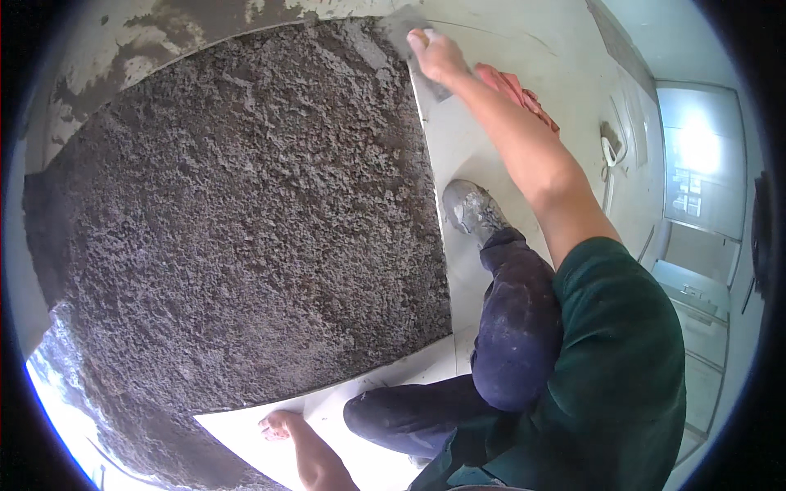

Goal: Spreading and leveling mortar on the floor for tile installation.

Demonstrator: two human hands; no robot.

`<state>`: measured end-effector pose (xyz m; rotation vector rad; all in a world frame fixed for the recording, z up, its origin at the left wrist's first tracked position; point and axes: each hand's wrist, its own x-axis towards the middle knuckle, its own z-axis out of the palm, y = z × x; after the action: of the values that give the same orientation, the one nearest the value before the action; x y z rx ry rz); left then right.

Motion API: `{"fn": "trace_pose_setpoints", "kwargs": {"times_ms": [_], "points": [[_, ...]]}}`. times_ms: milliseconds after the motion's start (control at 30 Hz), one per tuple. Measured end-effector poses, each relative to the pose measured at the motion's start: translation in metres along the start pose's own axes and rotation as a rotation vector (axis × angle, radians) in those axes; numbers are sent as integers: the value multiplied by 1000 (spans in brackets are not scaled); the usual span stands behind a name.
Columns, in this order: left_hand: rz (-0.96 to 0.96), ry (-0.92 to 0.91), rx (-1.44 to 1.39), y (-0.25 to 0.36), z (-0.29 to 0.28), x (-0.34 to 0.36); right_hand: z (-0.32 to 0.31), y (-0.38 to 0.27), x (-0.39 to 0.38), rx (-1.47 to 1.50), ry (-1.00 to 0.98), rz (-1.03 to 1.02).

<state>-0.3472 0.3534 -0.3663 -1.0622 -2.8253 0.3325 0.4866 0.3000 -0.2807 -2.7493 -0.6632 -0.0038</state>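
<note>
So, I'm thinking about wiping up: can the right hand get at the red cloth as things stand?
Probably yes: the red cloth lies close by, apparently unblocked, but the right hand holds a flat trowel to put down first.

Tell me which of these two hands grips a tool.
The right hand, stretched toward the top of the view: it grips a flat grey trowel. The left hand, over the white tile below, shows no tool.

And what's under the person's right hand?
Under the right hand is a blurred, flat grey tool. The gripped part and the surface beneath the tool are covered.
</note>
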Motion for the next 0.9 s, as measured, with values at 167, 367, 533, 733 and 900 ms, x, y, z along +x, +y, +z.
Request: {"fn": "trace_pose_setpoints", "kwargs": {"times_ms": [167, 367, 533, 733, 900], "points": [[84, 16, 52, -15, 12, 19, -15, 11, 5, 410, -91, 235], [-18, -35, -101, 7, 9, -9, -15, -9, 25, 974, -242, 616], [-29, 7, -30, -7, 1, 14, -3, -19, -46, 1065, -700, 523], [-29, -42, -38, 2, 21, 1, -31, 95, 21, 1269, -145, 813], [-55, -75, -50, -17, 42, 21, 4, 21, 3, 1111, -537, 624]]}}
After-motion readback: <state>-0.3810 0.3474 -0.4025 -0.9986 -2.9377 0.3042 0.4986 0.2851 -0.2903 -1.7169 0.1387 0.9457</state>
